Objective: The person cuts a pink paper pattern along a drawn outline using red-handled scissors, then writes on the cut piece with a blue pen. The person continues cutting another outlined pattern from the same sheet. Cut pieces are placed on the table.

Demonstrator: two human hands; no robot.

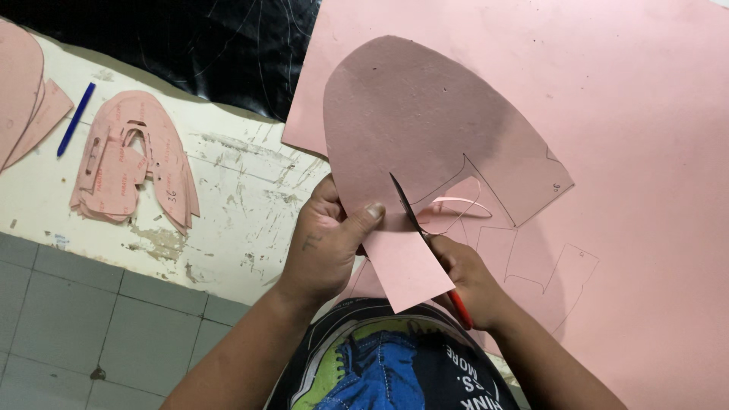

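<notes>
Nearest the camera, at the bottom centre of the frame, a dark printed shirt [395, 372] with a blue and green graphic and white lettering fills the space between both forearms. Above it, the left hand [326, 243] is clamped on a rounded pink card piece [414, 121], thumb pressed flat on its face near the lower edge, fingers curled behind. To its right, the right hand [471, 277] is closed around red-handled scissors [421, 224]; the dark blades point up and left and stand slightly apart, biting into the card piece, where a thin pink sliver [459, 203] curls away from the cut. Behind, a large pink sheet [630, 114] covers the right side of the frame, bearing pencilled outlines and small handwritten marks. At upper left, a stack of cut pink pattern pieces [129, 163] with printed markings lies on a worn white tabletop [235, 197], a blue pen [76, 119] just beside it. Grey floor tiles [91, 326] occupy the lower left.
</notes>
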